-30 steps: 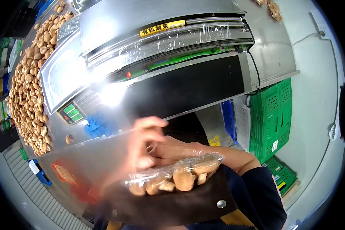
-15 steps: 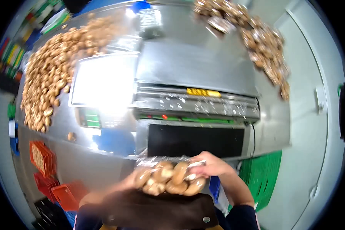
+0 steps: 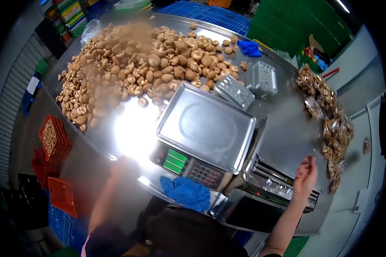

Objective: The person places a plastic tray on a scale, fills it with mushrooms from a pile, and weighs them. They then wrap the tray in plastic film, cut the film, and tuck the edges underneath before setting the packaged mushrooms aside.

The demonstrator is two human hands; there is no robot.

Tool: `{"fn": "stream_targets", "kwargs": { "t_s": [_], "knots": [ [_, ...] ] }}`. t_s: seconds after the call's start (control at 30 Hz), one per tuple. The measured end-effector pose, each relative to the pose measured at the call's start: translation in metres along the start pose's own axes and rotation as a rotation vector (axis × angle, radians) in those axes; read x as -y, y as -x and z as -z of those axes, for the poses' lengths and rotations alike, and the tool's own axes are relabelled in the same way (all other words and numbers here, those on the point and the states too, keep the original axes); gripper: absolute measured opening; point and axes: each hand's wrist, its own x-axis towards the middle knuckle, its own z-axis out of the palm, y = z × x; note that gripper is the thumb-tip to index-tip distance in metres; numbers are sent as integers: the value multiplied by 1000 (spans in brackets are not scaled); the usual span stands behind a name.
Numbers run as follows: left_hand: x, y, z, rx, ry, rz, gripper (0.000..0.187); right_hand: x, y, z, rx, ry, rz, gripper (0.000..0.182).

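My right hand (image 3: 305, 174) is raised over the right end of the wrapping machine (image 3: 283, 188), its fingers loosely bent and apart, holding nothing. Motion and glare smear my left hand (image 3: 125, 166) at the table's front edge, left of the scale (image 3: 206, 126); its fingers cannot be made out. A small brown wrapped pack (image 3: 366, 145) shows against the pale wall at the far right, beyond my right hand. Wrapped mushroom packs (image 3: 336, 128) lie in a long pile at the table's right side. Loose mushrooms (image 3: 158, 60) are heaped behind and left of the scale.
Clear plastic trays (image 3: 261, 79) stand behind the scale, near a blue glove (image 3: 249, 48). A crumpled blue cloth (image 3: 185, 192) lies before the scale. Red crates (image 3: 64, 197) stand on the floor at left. Green crates (image 3: 298, 25) rise at the back.
The mushroom pack is out of my hands, which have moved apart, the right one out to the right. The view has turned left, showing more of the heap and scale.
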Motion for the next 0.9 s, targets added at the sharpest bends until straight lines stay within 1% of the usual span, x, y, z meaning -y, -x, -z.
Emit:
{"fn": "stream_targets", "kwargs": {
  "t_s": [0.03,0.07,0.1,0.13,0.2,0.23,0.3,0.33,0.37,0.4,0.47,0.53,0.57,0.6,0.63,0.67,0.7,0.73,0.77,0.8,0.83,0.87,0.9],
  "knots": [
    [6,-11,5,159,-25,25,43,-13,9,-43,77,205,-27,23],
    [17,-15,12,177,63,-92,40,-26,14,-86,149,407,-54,25],
    [28,-22,18,194,149,-211,37,-43,11,-114,208,562,-86,29],
    [34,-35,20,195,180,-173,38,-58,5,-139,292,658,-92,27],
    [62,-65,20,-59,344,-144,40,-96,-19,-173,309,863,28,18],
    [74,-79,22,-185,427,-123,40,-112,-34,-187,305,993,117,18],
    [73,-118,52,-411,337,-153,43,-143,-77,-198,354,1251,336,34],
    [74,-139,69,-477,373,-145,48,-155,-98,-208,391,1355,460,42],
    [76,-156,84,-485,447,-121,52,-167,-119,-213,428,1454,589,50],
    [78,-173,93,-447,570,-74,57,-182,-142,-208,428,1564,600,58],
    [83,-199,93,-323,746,45,66,-208,-182,-198,423,1785,617,76],
    [87,-227,79,-403,534,42,64,-218,-196,-204,492,1821,385,87],
    [84,-232,69,-530,392,-107,62,-224,-201,-205,526,1834,262,92],
    [75,-234,70,-672,231,-237,60,-227,-204,-208,510,1800,228,100],
    [55,-239,74,-607,411,-191,56,-226,-205,-214,536,1799,235,101],
    [38,-248,76,-631,455,-251,54,-224,-202,-221,564,1797,240,101],
    [22,-259,84,-612,541,-385,55,-223,-199,-224,594,1794,243,102],
    [12,-279,72,-591,583,-502,58,-223,-197,-223,607,1790,280,102],
    [-7,-286,73,-581,525,-507,60,-223,-195,-219,625,1783,322,102],
    [-22,-296,71,-564,504,-571,66,-225,-193,-216,652,1768,366,101],
    [-32,-310,60,-587,428,-604,60,-228,-196,-207,621,1791,410,101],
    [-37,-325,38,-672,331,-598,55,-234,-199,-199,603,1802,452,101],
    [-38,-330,32,-680,383,-608,51,-233,-195,-207,587,1803,398,101]
  ]
}}
